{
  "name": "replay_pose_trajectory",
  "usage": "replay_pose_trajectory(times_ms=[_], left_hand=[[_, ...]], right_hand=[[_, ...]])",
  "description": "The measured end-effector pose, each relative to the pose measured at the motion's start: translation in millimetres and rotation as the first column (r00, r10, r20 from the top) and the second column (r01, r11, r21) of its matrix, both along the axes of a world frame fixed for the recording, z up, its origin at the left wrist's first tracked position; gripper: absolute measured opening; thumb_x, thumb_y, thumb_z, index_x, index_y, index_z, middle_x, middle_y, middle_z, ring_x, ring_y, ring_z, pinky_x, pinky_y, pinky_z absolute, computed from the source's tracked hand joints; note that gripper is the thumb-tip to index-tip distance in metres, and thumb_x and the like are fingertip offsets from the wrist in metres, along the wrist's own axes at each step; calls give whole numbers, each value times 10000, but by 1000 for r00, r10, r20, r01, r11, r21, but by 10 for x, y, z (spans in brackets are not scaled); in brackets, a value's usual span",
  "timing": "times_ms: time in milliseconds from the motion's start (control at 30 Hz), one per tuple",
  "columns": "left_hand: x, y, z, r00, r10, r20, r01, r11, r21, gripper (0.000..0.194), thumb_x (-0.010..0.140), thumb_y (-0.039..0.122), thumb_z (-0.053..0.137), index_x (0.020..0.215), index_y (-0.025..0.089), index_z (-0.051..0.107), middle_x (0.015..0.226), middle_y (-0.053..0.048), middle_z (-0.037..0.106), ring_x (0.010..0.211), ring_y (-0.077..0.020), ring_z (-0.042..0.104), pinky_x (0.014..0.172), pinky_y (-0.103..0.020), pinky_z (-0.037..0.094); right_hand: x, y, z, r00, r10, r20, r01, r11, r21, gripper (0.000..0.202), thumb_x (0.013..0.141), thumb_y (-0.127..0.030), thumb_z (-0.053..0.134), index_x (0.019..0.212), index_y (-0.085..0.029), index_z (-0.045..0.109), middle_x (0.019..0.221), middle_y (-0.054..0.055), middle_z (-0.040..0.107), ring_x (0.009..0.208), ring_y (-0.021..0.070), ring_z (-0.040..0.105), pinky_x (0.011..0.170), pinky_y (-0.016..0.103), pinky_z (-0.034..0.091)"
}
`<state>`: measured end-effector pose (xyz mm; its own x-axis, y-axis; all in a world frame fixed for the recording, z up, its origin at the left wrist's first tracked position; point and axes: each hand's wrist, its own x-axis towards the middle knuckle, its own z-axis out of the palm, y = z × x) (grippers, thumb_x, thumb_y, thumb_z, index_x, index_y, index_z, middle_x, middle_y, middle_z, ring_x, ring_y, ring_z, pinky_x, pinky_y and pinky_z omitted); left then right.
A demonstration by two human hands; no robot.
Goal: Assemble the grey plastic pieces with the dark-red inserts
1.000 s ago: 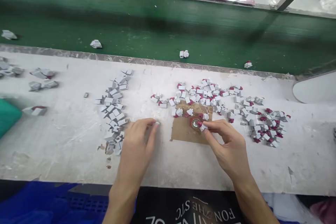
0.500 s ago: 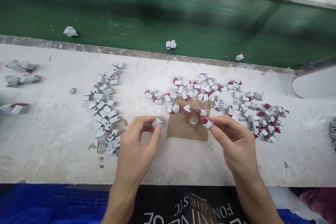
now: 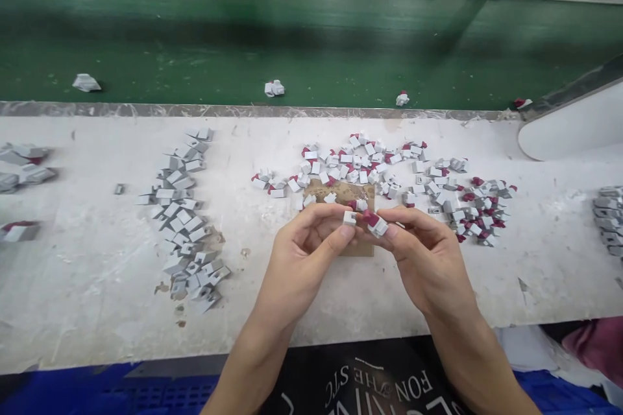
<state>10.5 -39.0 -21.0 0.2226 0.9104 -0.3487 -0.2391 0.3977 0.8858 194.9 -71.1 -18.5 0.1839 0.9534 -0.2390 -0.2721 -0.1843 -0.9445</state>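
My left hand (image 3: pixel 304 253) pinches a small light-grey plastic block (image 3: pixel 349 218) between thumb and forefinger. In my right hand (image 3: pixel 428 253) is a grey-and-maroon plastic piece (image 3: pixel 376 224), also held at the fingertips. The two parts are close together, with a narrow gap between them. Beneath them lies a brown cardboard piece (image 3: pixel 353 192), partly covered by my hands. The bottle cap on it is hidden now. A few grey-and-maroon pieces rest along the cardboard's upper part.
Loose grey blocks (image 3: pixel 180 214) form a long pile on the left. Many grey-and-maroon pieces (image 3: pixel 360 159) spread behind the cardboard and to the right. A green conveyor belt (image 3: pixel 195 39) carries several parts past the white table (image 3: pixel 107 285). Blue crates (image 3: pixel 170 392) sit below its edge.
My left hand has moved right, bringing its grey block up beside the piece in my right hand. The view has shifted, and the belt parts appear farther left.
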Motion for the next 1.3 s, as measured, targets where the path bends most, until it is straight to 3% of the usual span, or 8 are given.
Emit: replay_pose_trajectory(times_ms=[267,600,733,833,900,1067,1167,1300], left_hand=[[48,-4,48,997,-74,5,74,996,45,119,1030,364,892,1108,275,879,1099,-45,901,1024,-209,856,904,-306,721],[-126,140,202,953,-171,-252,221,957,186,95,1053,364,834,1122,315,877,1113,-49,878,985,-220,849,880,-317,705],[-154,384,260,919,-128,-372,227,945,236,170,1054,393,798,1194,311,848,1019,-47,846,899,-214,811,784,-314,667],[-65,643,277,916,-44,-399,160,951,264,167,1010,379,807,1133,267,823,940,-35,802,837,-200,772,750,-310,639],[40,846,276,915,17,-403,115,947,301,167,986,351,809,1117,247,803,988,-41,796,872,-198,770,771,-311,637],[331,1458,187,824,110,-555,108,932,345,97,976,189,743,1071,202,752,961,-60,787,891,-200,744,794,-319,596],[523,1858,66,778,112,-619,127,936,329,108,948,119,764,1028,184,733,953,-72,790,878,-206,736,830,-344,590],[887,2288,-60,708,69,-703,191,939,285,101,966,113,818,1026,160,752,1059,-98,810,1022,-228,764,1002,-397,612]], right_hand=[[59,-40,6,996,62,58,-64,997,46,124,1013,-284,901,1079,-366,967,1046,15,894,1010,203,842,897,323,702],[208,165,130,935,308,175,-316,948,21,150,1053,-366,843,1147,-312,947,1054,49,889,947,223,854,803,352,722],[290,721,226,852,381,359,-423,905,44,213,1057,-307,786,1226,-310,914,1208,59,874,986,226,849,842,374,727],[315,1410,177,668,101,737,-179,983,28,324,1061,-195,703,1334,-256,866,1237,101,852,969,237,818,897,422,704],[296,1880,86,584,20,812,-96,994,45,365,1014,-123,729,1347,-206,854,1376,159,800,1180,312,781,1093,531,638],[313,2532,-48,547,30,836,-76,997,14,224,866,-22,814,989,-196,885,1141,133,833,1238,355,749,1174,537,568],[460,2366,69,580,-10,815,-40,998,41,194,980,-89,726,1052,-170,887,1031,119,843,1066,299,794,1067,477,609],[663,1514,243,663,9,749,-57,998,39,302,1099,-362,656,1134,-183,897,785,61,807,737,249,780,751,399,656]])
